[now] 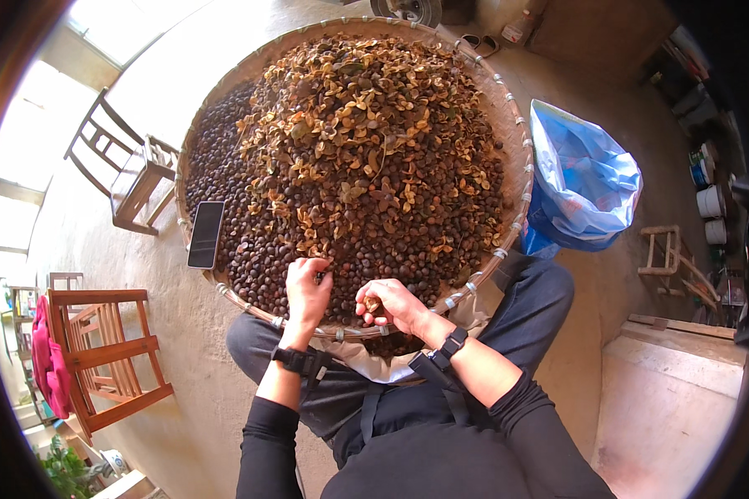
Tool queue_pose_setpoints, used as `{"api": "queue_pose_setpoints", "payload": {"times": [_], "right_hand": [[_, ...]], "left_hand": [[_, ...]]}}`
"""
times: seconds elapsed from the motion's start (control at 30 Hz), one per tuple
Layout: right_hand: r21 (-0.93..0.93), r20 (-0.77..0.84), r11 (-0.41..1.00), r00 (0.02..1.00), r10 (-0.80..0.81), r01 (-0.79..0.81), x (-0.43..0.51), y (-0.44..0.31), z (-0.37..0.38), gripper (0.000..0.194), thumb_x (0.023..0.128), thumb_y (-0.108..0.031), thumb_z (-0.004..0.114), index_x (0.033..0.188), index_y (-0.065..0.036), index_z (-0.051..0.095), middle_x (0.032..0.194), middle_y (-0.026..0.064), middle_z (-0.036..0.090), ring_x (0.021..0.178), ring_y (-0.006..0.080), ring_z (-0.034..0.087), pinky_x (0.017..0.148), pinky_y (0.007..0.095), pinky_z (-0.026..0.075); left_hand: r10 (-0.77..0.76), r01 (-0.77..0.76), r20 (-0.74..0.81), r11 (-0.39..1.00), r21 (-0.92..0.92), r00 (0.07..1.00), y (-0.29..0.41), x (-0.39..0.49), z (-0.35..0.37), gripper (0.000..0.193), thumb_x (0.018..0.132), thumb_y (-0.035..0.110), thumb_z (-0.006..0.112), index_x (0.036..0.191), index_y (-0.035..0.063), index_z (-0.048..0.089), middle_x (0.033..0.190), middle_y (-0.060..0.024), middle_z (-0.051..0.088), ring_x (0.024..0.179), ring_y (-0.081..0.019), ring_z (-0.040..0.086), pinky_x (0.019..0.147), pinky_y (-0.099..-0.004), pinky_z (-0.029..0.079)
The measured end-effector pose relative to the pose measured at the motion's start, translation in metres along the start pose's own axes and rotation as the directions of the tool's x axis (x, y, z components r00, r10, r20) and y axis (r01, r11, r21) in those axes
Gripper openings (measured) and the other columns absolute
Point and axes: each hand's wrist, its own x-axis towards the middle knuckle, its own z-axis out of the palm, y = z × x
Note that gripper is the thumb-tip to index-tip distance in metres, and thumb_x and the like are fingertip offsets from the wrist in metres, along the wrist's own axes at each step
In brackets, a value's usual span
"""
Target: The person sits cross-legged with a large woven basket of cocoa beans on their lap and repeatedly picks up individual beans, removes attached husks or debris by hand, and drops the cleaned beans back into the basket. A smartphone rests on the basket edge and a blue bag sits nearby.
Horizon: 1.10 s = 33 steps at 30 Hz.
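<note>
A large round woven bamboo tray point(512, 187) spreads before me, its near rim above my lap. Dark round seeds point(249, 274) cover its left and near parts, and a heap of split yellow-brown husks point(362, 118) mixed with seeds rises in the middle. My left hand point(308, 290) is over the near seeds, thumb and fingers pinched at a husk or seed too small to make out. Just to its right, my right hand point(392, 304) curls around brown husk pieces point(372, 304). Below the near rim, an open pale bag point(374, 362) on my lap contains dark brown bits.
A smartphone point(205, 235) rests on the tray's left rim. Right of the tray stands an open blue plastic bag point(583, 181). Wooden chairs point(131, 178) are on the left, one with a pink garment point(50, 362). A small wooden stool point(660, 252) stands at right.
</note>
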Motion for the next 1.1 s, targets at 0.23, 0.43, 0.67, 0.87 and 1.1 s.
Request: {"api": "queue_pose_setpoints", "payload": {"times": [0.23, 0.43, 0.67, 0.87, 1.1], "right_hand": [[0.07, 0.011, 0.996, 0.998, 0.061, -0.062, 0.015, 0.005, 0.015, 0.039, 0.102, -0.037, 0.042, 0.103, -0.003, 0.062, 0.084, 0.0085, 0.066, 0.066, 0.0151, 0.063, 0.05, 0.0224, 0.046], [0.156, 0.035, 0.987, 0.998, 0.043, -0.048, 0.011, 0.005, 0.023, 0.041, 0.098, -0.045, 0.051, 0.105, -0.006, 0.063, 0.087, 0.0056, 0.066, 0.07, 0.0145, 0.064, 0.057, 0.0245, 0.051], [0.161, 0.04, 0.979, 0.991, -0.13, 0.122, 0.008, 0.004, 0.018, 0.019, 0.097, -0.009, 0.057, 0.113, -0.001, 0.062, 0.094, 0.0072, 0.066, 0.078, 0.0135, 0.066, 0.067, 0.0257, 0.058], [0.09, 0.017, 0.98, 0.984, -0.178, 0.176, 0.005, 0.003, 0.021, 0.02, 0.096, -0.01, 0.057, 0.113, 0.0, 0.062, 0.096, 0.0092, 0.067, 0.082, 0.0175, 0.068, 0.072, 0.0289, 0.059], [0.223, -0.081, 0.975, 0.997, -0.001, 0.019, 0.002, 0.001, 0.012, 0.019, 0.093, -0.023, 0.06, 0.093, -0.004, 0.064, 0.082, 0.0046, 0.064, 0.068, 0.0151, 0.066, 0.059, 0.0271, 0.058]], "left_hand": [[-0.328, 0.485, 0.359, 0.522, -0.702, 0.874, 0.008, -0.028, -0.031, 0.018, 0.089, 0.009, 0.067, 0.106, 0.0014, 0.068, 0.091, -0.0001, 0.069, 0.077, -0.0052, 0.059, 0.071, -0.02, 0.046], [-0.287, 0.429, 0.319, 0.588, -0.686, 0.903, 0.029, -0.037, -0.025, 0.014, 0.089, 0.002, 0.066, 0.103, 0.0006, 0.066, 0.093, -0.0022, 0.069, 0.083, -0.0072, 0.062, 0.079, -0.0225, 0.05], [-0.319, 0.391, 0.241, 0.588, -0.708, 0.917, 0.026, -0.043, -0.017, 0.01, 0.09, 0.001, 0.064, 0.1, -0.0003, 0.065, 0.09, -0.0023, 0.068, 0.081, -0.0076, 0.063, 0.076, -0.0218, 0.052], [-0.328, 0.357, 0.189, 0.59, -0.724, 0.926, 0.034, -0.045, -0.018, 0.009, 0.09, 0.001, 0.065, 0.099, -0.0004, 0.064, 0.088, -0.0023, 0.068, 0.08, -0.0081, 0.063, 0.074, -0.0218, 0.052], [-0.327, 0.361, 0.164, 0.751, -0.553, 0.931, 0.041, -0.03, -0.011, 0.012, 0.091, 0.011, 0.067, 0.095, 0.0002, 0.068, 0.083, -0.0059, 0.069, 0.07, -0.0119, 0.063, 0.064, -0.0256, 0.05]]}}
